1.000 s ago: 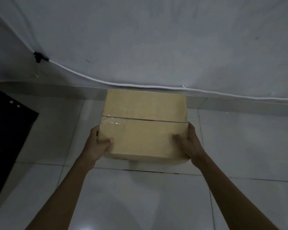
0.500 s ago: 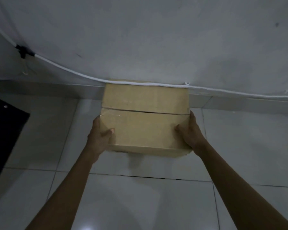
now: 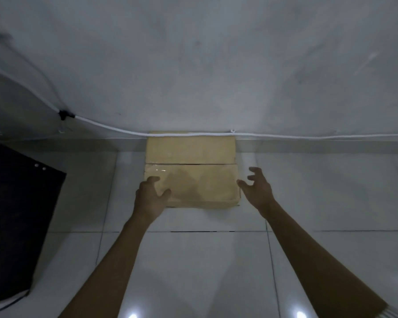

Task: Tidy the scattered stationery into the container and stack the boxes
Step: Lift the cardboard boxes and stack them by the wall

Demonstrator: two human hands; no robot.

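- Tan cardboard box [image 3: 191, 172], flaps taped shut under glossy clear tape, now sits on the floor against the wall — half a second ago both hands clamped its sides.
- Left hand [image 3: 150, 196] has loosened, fingers spread over the near left corner; right hand [image 3: 257, 188] is off, fingers splayed — box apparently placed.
- Shiny white floor tiles [image 3: 193, 271]; a white cable [image 3: 115, 127] crosses the matte wall.
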